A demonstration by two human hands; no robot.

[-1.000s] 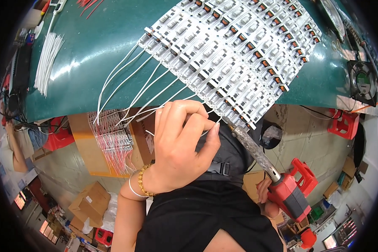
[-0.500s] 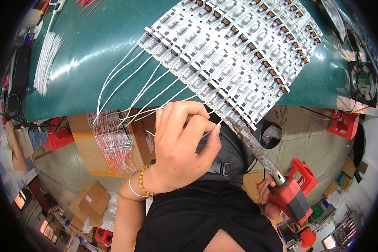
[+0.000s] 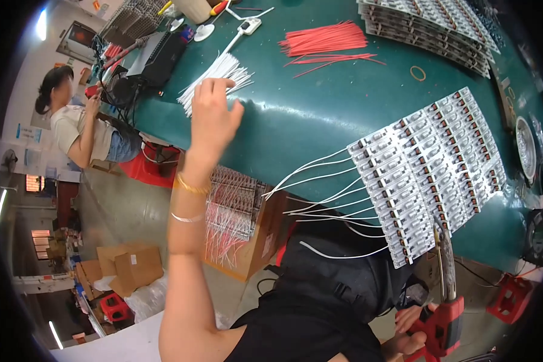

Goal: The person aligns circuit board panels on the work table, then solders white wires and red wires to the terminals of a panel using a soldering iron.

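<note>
My left hand (image 3: 214,120) reaches over a bundle of white wires (image 3: 229,69) at the far left of the table, thumb apart from the fingers. Nothing shows in its grasp. Low on the right, my right hand (image 3: 409,329) is closed on the red handle of a soldering gun (image 3: 443,329). The gun's metal barrel points up, its tip over the near right part of a panel of small white circuit boards (image 3: 428,175). Several white wires (image 3: 326,212) trail from the panel's left edge, some past the table's front edge.
Red wires (image 3: 323,41) lie at the back, beside a stack of similar panels (image 3: 431,27). A cardboard box (image 3: 262,232) below the table bears wired boards. A black power unit (image 3: 157,57) stands back left. A co-worker (image 3: 84,127) sits at left; a small fan (image 3: 537,238) is far right.
My left hand has moved from the panel's wired edge to the white bundle, its former pinch opened. One more white wire now hangs from the panel's near end. The view has shifted left.
</note>
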